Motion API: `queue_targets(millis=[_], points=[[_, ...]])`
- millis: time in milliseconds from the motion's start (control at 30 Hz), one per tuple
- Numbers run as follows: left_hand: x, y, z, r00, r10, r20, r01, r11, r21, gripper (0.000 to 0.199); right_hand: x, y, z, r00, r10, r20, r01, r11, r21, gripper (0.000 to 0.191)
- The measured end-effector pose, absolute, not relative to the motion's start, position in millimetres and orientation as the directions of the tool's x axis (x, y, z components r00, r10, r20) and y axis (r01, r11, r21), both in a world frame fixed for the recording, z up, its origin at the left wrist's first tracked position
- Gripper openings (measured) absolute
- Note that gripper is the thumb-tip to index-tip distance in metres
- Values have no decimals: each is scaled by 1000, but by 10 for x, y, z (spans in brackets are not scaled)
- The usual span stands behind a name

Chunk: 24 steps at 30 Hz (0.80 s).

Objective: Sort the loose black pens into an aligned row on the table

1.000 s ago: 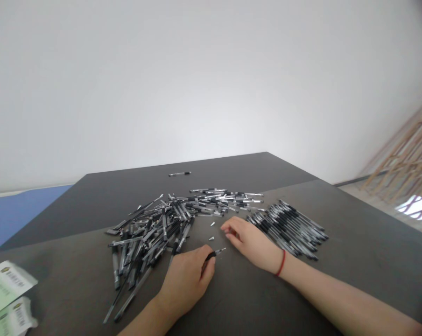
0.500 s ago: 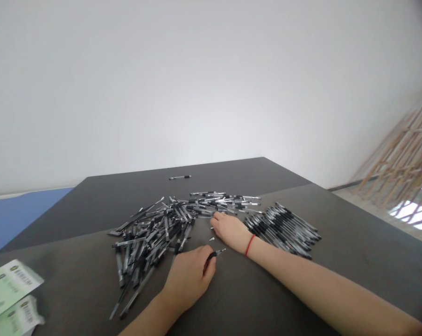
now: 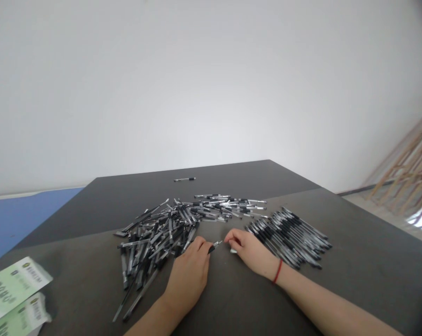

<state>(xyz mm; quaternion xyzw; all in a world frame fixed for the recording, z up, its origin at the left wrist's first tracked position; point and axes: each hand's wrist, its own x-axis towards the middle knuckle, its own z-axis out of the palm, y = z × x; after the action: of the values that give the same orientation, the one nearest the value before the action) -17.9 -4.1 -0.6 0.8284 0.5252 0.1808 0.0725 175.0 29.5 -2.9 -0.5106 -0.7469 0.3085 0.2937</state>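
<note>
My left hand is closed around a pen, whose black grip and bare pointed tip stick out to the right past the fingers. Most of the pen's barrel is hidden by the hand. Just right of that tip is my right hand, its thumb and forefinger bent together in a pinch. Whatever lies between those fingertips is too small to make out. A small whitish piece shows under the right fingers; whether it is held or lies on the table I cannot tell.
A jumbled heap of pens lies left of and beyond my hands, trailing off to the right. Pens in a neat row lie beyond my right forearm. One pen is far back. Green-and-white packets lie on the table at left.
My right hand has drawn back from the heap's edge towards me, closing its fingers near the pen tip. Small white pieces seen loose earlier no longer show there. My left hand still grips the pen.
</note>
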Motion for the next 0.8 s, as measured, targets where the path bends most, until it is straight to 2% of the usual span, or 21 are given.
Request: queue_targets(millis=[100,200,300,467,633,800], points=[[-179,-48,7,365,898,245,828,-434,356,24,1706,321,-37,-310,938,155,694,335,-637,15],[-190,-59,19,350,900,260,791,-433,432,20,1672,331,-7,-319,931,175,741,360,-567,15],[-207,-60,32,321,917,238,743,-399,537,17,1660,237,58,-377,907,187,697,411,-587,17],[-238,-8,23,165,947,277,660,-315,682,16,1524,-90,131,-545,825,153,567,497,-657,15],[-272,43,-27,20,956,292,511,-261,819,17,1287,-247,110,-590,794,144,621,560,-548,31],[-277,56,-29,-14,957,289,444,-253,859,18,1139,-314,86,-715,681,161,565,698,-441,33]])
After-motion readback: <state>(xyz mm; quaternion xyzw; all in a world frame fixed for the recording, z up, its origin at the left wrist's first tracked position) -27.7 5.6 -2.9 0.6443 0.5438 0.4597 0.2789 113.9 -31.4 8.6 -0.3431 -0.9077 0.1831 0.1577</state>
